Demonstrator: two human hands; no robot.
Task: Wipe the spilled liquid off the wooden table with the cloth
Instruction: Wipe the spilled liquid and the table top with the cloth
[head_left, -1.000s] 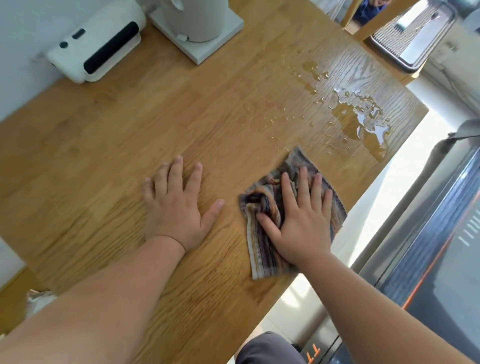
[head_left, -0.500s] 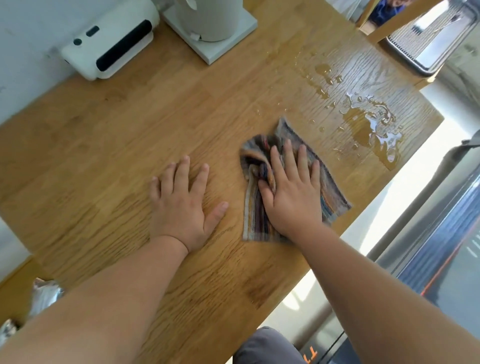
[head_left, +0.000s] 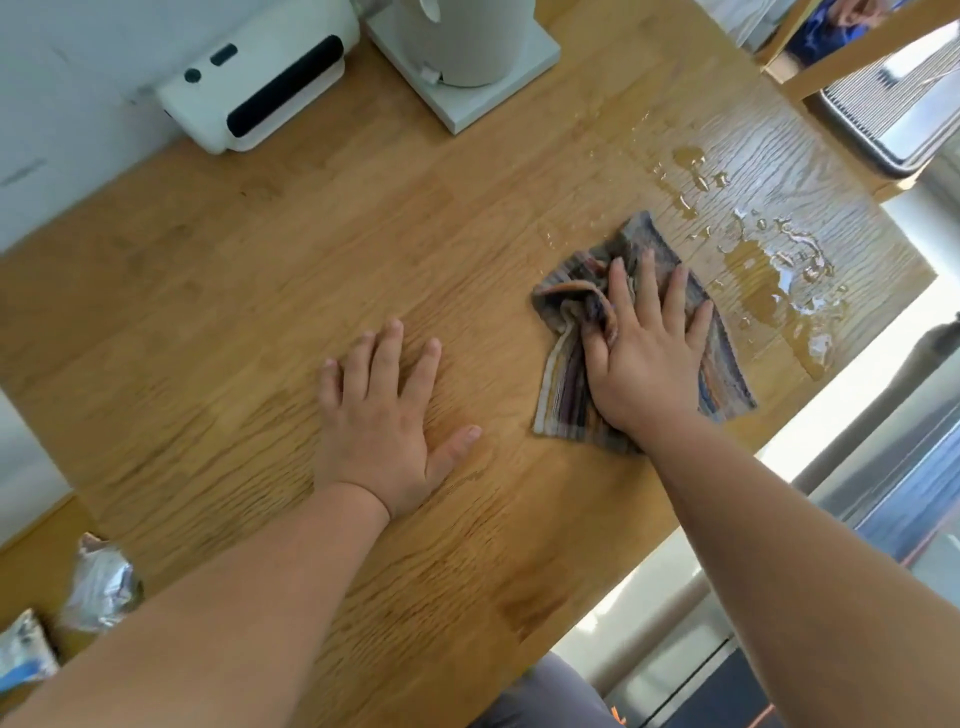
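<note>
No legible text, label, brand, number or sign appears on any surface in view. The white device (head_left: 260, 88) at the table's far edge shows only unmarked dark buttons and a dark panel.

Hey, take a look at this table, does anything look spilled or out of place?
Yes. A puddle of liquid with scattered droplets sits near the far right corner of the wooden table, just beyond the striped cloth pressed flat under the right hand. Most of it is not yet wiped.
</note>
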